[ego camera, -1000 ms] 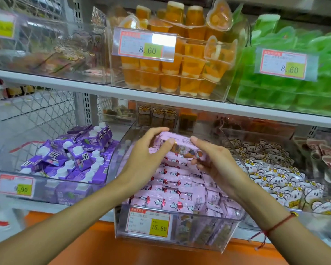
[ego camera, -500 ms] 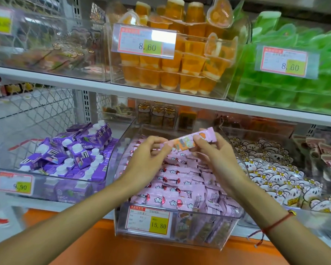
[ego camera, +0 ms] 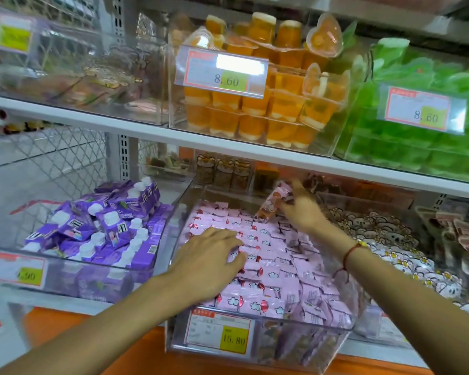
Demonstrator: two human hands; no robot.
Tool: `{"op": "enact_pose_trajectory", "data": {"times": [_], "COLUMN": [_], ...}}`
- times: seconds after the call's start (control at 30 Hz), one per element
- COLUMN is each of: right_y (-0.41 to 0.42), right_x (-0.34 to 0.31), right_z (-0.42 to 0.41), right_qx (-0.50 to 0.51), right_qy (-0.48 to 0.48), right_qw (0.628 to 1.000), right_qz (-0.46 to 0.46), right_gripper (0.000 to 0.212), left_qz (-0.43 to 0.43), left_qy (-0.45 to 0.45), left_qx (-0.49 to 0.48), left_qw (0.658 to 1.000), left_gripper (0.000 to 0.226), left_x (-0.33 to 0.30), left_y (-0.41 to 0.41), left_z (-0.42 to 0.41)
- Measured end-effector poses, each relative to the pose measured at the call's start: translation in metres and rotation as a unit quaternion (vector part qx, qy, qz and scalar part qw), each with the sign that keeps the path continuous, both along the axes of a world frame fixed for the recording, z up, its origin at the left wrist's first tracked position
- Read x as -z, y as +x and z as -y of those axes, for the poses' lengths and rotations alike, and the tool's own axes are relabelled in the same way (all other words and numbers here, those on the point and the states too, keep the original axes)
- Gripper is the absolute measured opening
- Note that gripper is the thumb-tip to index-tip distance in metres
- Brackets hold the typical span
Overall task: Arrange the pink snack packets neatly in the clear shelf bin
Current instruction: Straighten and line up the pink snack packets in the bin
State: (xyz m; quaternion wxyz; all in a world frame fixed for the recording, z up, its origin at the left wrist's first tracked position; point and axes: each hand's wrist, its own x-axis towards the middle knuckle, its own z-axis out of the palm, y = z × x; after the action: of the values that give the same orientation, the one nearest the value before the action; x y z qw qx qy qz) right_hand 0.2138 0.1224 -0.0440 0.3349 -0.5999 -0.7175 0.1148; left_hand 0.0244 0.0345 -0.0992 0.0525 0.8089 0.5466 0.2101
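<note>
Pink snack packet (ego camera: 275,205) pinched in my right hand (ego camera: 302,212), raised over the far right of the clear shelf bin (ego camera: 255,355), long axis tilted up-right. Remaining pink packets (ego camera: 271,266) lie in overlapping rows directly below. My left hand (ego camera: 210,262) presses flat on the near rows, fingers spread. Glossy wrappers, blurred print.

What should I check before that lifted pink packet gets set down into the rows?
1. Right hand grip on the lifted packet: ok, fingers pinch it, though blurred.
2. Left hand steadying the rows of pink packets: ok, lying on them.
3. Gap for the packet at the back of the clear bin: cannot tell, hand hides it.
4. Packet orientation: not ok, tilted against the flat rows.
5. Front rows neat: ok on the left; right side looser.
</note>
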Motion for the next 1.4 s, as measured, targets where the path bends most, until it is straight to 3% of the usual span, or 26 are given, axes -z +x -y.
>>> {"op": "enact_pose_trajectory", "data": {"times": [0.13, 0.43, 0.53, 0.8, 1.03, 1.2, 1.4], "right_y": [0.003, -0.01, -0.015, -0.012, -0.003, 0.002, 0.0], "right_x": [-0.018, 0.028, 0.04, 0.053, 0.047, 0.045, 0.042], "right_z": [-0.014, -0.017, -0.01, 0.012, 0.007, 0.006, 0.009], "right_qx": [-0.084, -0.086, -0.074, -0.077, -0.108, -0.129, -0.13], "right_qy": [-0.066, -0.133, -0.108, -0.065, -0.124, -0.157, -0.163], "right_qw": [0.991, 0.961, 0.951, 0.965, 0.96, 0.948, 0.948], "right_qz": [0.083, 0.226, 0.28, 0.242, 0.226, 0.246, 0.242], "right_gripper": [0.051, 0.03, 0.04, 0.041, 0.044, 0.051, 0.052], "left_qz": [0.0, 0.003, 0.012, 0.023, -0.016, -0.055, -0.12], "left_qy": [0.007, 0.005, 0.0, -0.012, -0.097, -0.094, -0.028], "left_qx": [-0.002, 0.006, 0.005, -0.022, -0.012, 0.007, -0.019], "left_qw": [1.0, 1.0, 1.0, 0.999, 0.995, 0.994, 0.992], "left_gripper": [0.046, 0.045, 0.043, 0.032, 0.026, 0.017, 0.02], "left_x": [0.001, 0.002, -0.001, -0.04, -0.023, -0.024, -0.027], "left_y": [0.0, 0.0, 0.0, 0.016, 0.049, 0.05, 0.059], "left_z": [-0.001, -0.001, 0.0, -0.078, -0.153, -0.166, -0.163]}}
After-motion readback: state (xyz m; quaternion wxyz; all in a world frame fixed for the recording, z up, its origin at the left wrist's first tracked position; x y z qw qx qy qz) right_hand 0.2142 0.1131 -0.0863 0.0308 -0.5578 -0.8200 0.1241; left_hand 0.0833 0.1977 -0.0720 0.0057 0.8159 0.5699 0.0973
